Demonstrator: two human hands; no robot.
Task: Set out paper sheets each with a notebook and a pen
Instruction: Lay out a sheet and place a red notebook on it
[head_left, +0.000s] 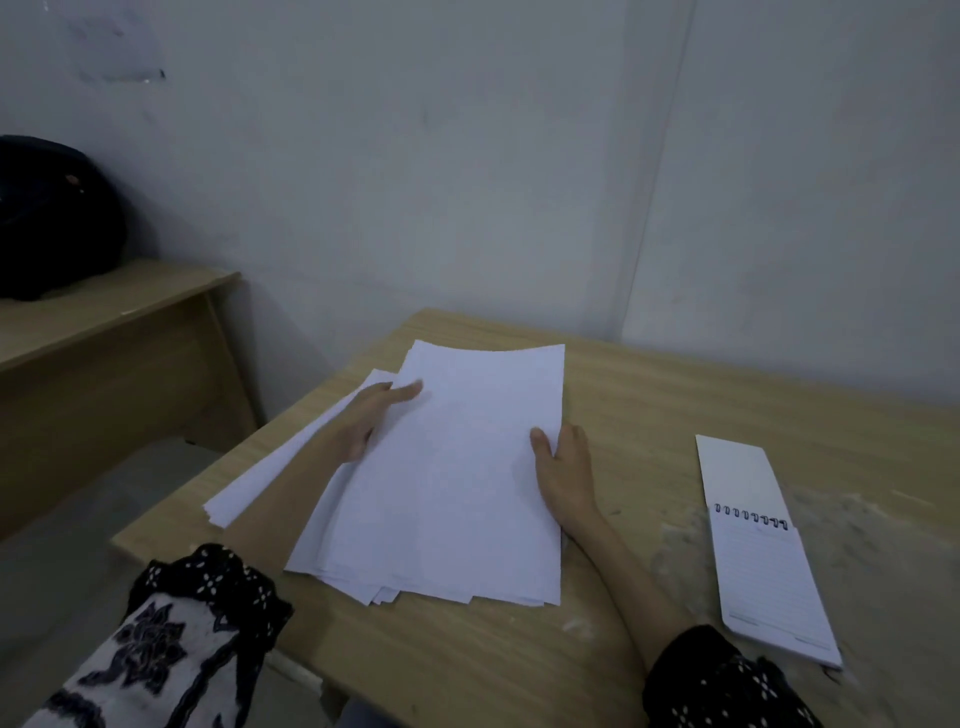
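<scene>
At the far left, on a second desk (104, 312), there is a dark bag (52, 218); it has no part in the task.

On the near desk (649, 395) lies the paper. A lower pile (244, 493) shows at the left, and a looser stack (452, 467) sits on top of it, turned a little, with its sheets fanned at the near edge. The left hand (371, 415) is at the left edge of the stack: the thumb lies flat on the top sheet, and the fingers seem to go under the edge (they are hidden, so I judge this is a light pinch on the stack, not a sure one). The right hand (563, 467) grips the right edge of the stack, thumb on top and fingers around the side.

Paper of this kind is light, thin and floppy, and the sheets slip on each other easily. To take only one, I think it is best to push the top sheet sideways with a thumb and then pinch it at an edge or corner; holding it with two hands keeps it from bending.

Well apart to the right lies a notebook (763, 551) with spiral binding, open, its cover folded back. It looks stiffer, so one hand at a long side should be enough. I see no pen.
</scene>
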